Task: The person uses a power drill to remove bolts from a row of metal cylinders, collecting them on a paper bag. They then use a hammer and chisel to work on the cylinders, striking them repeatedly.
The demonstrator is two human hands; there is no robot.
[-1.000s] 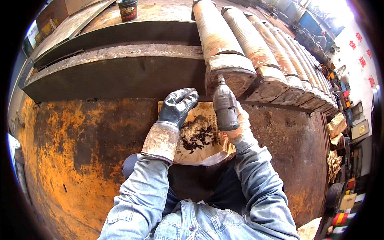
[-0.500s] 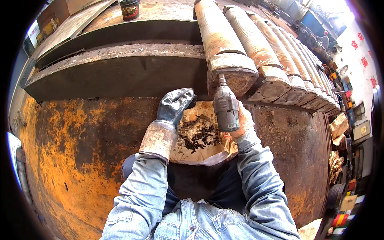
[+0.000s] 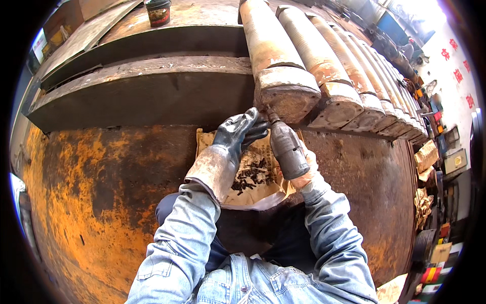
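My right hand (image 3: 307, 175) is wrapped round a dark grey power wrench (image 3: 287, 147), which tilts up and to the left. Its nose meets the lower left corner of the nearest column's square end block (image 3: 287, 93). Close beside that nose is my left hand (image 3: 238, 133), in a black coated glove with a dirty pale cuff. Its fingers are bent together near the block's corner; whatever they pinch is hidden. Below both hands, several small dark bolts (image 3: 248, 177) lie on an opened paper sack (image 3: 260, 200) in front of my knees.
More ribbed columns (image 3: 316, 50) with square end blocks stand in a row to the right. A long dark steel beam (image 3: 142, 99) runs left of them. Behind it sits a small black bucket (image 3: 158, 14). Rusty, orange-stained plate (image 3: 101, 202) spreads beneath. Boxes and crumpled paper (image 3: 423, 202) line the right side.
The wrench's nose has moved down and left from the middle of the end block to its lower left corner. My left hand has moved right, up to the nose.
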